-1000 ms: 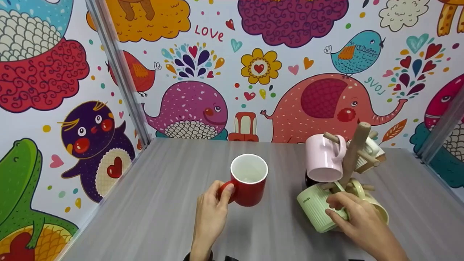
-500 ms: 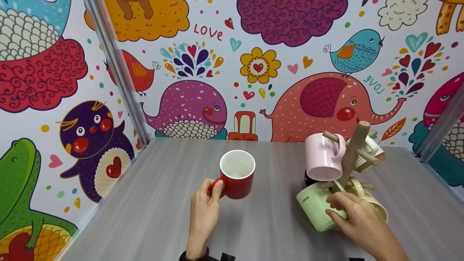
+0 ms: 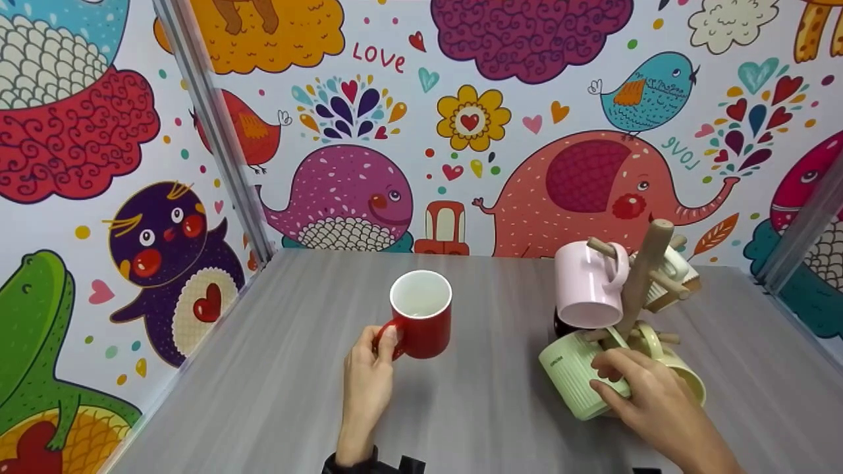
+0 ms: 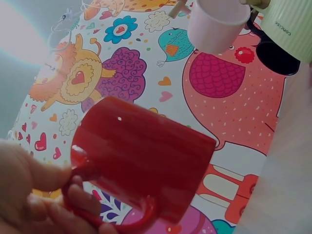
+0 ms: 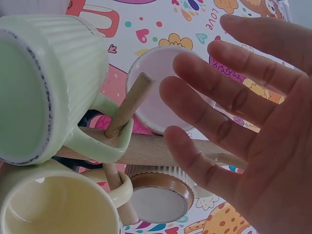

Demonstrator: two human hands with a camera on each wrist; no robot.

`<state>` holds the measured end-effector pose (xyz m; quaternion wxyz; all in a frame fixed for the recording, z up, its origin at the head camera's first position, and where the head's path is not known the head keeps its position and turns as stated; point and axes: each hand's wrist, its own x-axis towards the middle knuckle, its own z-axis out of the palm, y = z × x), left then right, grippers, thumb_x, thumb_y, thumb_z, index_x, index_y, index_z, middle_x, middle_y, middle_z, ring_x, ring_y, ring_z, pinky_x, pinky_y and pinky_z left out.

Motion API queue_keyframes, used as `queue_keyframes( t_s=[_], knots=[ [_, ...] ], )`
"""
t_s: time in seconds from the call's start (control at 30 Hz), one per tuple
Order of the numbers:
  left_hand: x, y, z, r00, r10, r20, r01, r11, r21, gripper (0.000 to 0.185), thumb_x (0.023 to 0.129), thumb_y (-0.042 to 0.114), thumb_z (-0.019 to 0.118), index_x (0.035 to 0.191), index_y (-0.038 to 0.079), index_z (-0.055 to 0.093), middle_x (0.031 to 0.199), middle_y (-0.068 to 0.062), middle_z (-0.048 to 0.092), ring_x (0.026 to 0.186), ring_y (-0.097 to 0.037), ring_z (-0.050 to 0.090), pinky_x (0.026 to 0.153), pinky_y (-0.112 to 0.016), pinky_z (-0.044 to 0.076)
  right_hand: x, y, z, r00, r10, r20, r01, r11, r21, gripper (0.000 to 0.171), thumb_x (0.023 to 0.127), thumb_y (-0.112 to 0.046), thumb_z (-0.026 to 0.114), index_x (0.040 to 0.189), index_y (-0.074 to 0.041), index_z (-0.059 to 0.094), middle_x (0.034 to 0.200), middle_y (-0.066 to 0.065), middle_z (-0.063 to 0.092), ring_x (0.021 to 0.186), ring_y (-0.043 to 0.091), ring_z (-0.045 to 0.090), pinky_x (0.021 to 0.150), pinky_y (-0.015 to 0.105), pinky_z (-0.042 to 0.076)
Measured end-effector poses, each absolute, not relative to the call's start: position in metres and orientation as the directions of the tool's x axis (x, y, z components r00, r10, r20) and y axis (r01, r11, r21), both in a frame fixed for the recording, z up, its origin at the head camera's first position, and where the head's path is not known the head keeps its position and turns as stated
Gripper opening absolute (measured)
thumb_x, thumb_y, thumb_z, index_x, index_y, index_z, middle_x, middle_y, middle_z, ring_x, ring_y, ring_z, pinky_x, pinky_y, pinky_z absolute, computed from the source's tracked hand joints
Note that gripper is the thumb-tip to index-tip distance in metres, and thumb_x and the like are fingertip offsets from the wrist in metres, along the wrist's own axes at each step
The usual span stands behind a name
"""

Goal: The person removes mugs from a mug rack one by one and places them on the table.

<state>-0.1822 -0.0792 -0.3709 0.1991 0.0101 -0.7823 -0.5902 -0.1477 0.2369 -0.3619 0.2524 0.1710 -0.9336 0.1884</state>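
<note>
Your left hand [image 3: 367, 382] has the red mug [image 3: 421, 315] by its handle: thumb over the top of the loop, fingers curled through and under it, per the left wrist view. The mug sits upright just ahead of that hand, mouth up, white inside; whether its base touches the tabletop [image 3: 276, 368] or hangs just above it, I can't tell. Your right hand [image 3: 649, 395] is well off to the right of the left one, fingers straight and spread, holding nothing. In the right wrist view the palm faces the mug tree [image 3: 642, 276] with a gap between fingers and pegs; in the head view the fingertips overlap the ribbed green mug [image 3: 573, 375], contact unclear. That green mug hangs by its handle on a low peg directly ahead of your right hand, tilted, base toward you. Just right of it and under your fingers, a pale yellow mug [image 5: 53, 204] hangs on another low peg, mouth open toward the wrist camera. Above and beyond your right hand, a pink mug [image 3: 587, 283] hangs on an upper peg, mouth down and toward you. Behind the wooden post, a white ribbed mug with a brown base [image 5: 158, 197] hangs on the far side. Something dark [image 3: 564, 326] sits low behind the green mug, too hidden to identify. Past both hands, cartoon animal wall panels [image 3: 421, 118] close in the tabletop.
</note>
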Motion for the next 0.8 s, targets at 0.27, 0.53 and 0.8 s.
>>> queue_keyframes(
  t_s=[0.27, 0.53, 0.8],
  knots=[
    [-0.184, -0.084, -0.373, -0.926, -0.257, 0.278, 0.187, 0.327, 0.926, 0.017, 0.093, 0.013, 0.051, 0.090, -0.002, 0.057, 0.086, -0.011, 0.059, 0.083, -0.021, 0.052, 0.072, -0.034, 0.042, -0.148, 0.237, -0.362, -0.813, -0.228, 0.536, -0.419, 0.867, -0.268, 0.030, 0.064, -0.008, 0.080, 0.081, -0.020, 0.058, 0.075, -0.015, 0.054, 0.066, 0.006, 0.055, 0.057, 0.027, 0.047],
    [-0.187, -0.086, -0.376, -0.937, -0.254, 0.238, 0.157, 0.303, 0.940, 0.018, 0.093, 0.012, 0.049, 0.088, -0.003, 0.056, 0.083, -0.011, 0.055, 0.082, -0.021, 0.052, 0.074, -0.034, 0.042, -0.147, 0.237, -0.362, -0.815, -0.225, 0.534, -0.420, 0.865, -0.275, 0.030, 0.063, -0.007, 0.080, 0.081, -0.019, 0.058, 0.074, -0.015, 0.053, 0.066, 0.005, 0.054, 0.056, 0.027, 0.046],
    [-0.192, -0.088, -0.382, -0.936, -0.274, 0.220, 0.137, 0.291, 0.947, 0.017, 0.093, 0.010, 0.049, 0.089, -0.005, 0.056, 0.084, -0.012, 0.056, 0.083, -0.023, 0.052, 0.074, -0.034, 0.043, -0.147, 0.236, -0.360, -0.843, -0.213, 0.493, -0.394, 0.870, -0.297, 0.028, 0.066, -0.008, 0.079, 0.082, -0.019, 0.059, 0.075, -0.013, 0.054, 0.067, 0.006, 0.055, 0.058, 0.027, 0.047]
  ],
)
